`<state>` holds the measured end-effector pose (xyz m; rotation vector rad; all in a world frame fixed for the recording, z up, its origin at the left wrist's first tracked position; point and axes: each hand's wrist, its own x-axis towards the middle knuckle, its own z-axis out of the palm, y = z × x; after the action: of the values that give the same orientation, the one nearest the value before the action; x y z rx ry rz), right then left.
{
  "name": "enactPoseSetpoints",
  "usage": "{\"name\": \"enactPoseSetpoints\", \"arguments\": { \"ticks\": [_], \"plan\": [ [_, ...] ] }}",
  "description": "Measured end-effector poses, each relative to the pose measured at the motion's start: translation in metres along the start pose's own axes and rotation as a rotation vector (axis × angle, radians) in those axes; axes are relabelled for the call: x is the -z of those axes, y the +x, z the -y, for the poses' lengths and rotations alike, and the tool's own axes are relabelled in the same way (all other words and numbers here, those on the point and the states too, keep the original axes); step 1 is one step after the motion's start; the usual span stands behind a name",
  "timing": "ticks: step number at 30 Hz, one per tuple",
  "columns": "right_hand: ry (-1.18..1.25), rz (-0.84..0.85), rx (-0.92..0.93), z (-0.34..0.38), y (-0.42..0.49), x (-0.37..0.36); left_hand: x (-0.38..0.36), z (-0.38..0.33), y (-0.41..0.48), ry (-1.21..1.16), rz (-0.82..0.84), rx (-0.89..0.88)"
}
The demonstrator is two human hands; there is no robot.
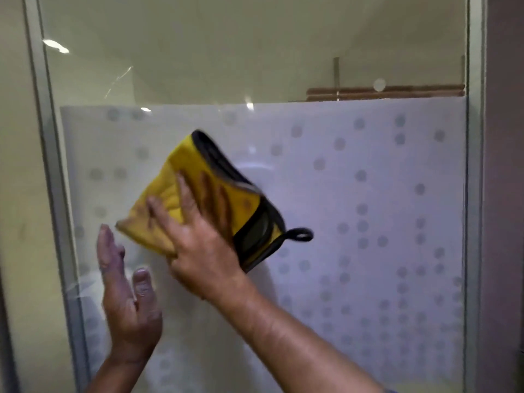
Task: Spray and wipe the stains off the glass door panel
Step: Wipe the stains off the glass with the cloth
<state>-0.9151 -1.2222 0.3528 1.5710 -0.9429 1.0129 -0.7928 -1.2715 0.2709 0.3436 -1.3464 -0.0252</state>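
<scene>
The glass door panel (354,66) fills the view, clear on top and covered lower down by a frosted film with grey dots (368,194). My right hand (198,242) presses a folded yellow cloth with dark edging and a hanging loop (215,177) flat against the frosted part, fingers spread over it. My left hand (124,296) is open, palm toward the glass at lower left, just below the cloth's corner and holding nothing. No spray bottle is in view.
A metal door frame (48,165) runs down the left side and another upright (473,165) down the right. Behind the clear glass, a wooden shelf or blind (397,90) shows at upper right. Light reflections glint on the upper left glass.
</scene>
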Motion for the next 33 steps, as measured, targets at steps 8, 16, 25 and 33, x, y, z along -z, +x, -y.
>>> {"name": "enactPoseSetpoints", "arguments": {
  "ticks": [8, 16, 25, 33],
  "plan": [
    [0.173, 0.394, -0.091, 0.058, -0.143, -0.014, 0.019, 0.002, 0.008, 0.294, 0.026, 0.028],
    [-0.153, 0.575, -0.299, 0.047, -0.289, 0.017, -0.007, 0.012, -0.013, 0.572, 0.109, -0.071],
    [-0.194, 0.061, -0.888, -0.087, -0.299, 0.076, -0.015, 0.016, -0.015, 0.73, 0.075, -0.125],
    [-0.273, -0.253, -0.996, -0.168, -0.194, 0.088, -0.016, 0.011, -0.014, 0.763, 0.06, -0.158]
  ]
}}
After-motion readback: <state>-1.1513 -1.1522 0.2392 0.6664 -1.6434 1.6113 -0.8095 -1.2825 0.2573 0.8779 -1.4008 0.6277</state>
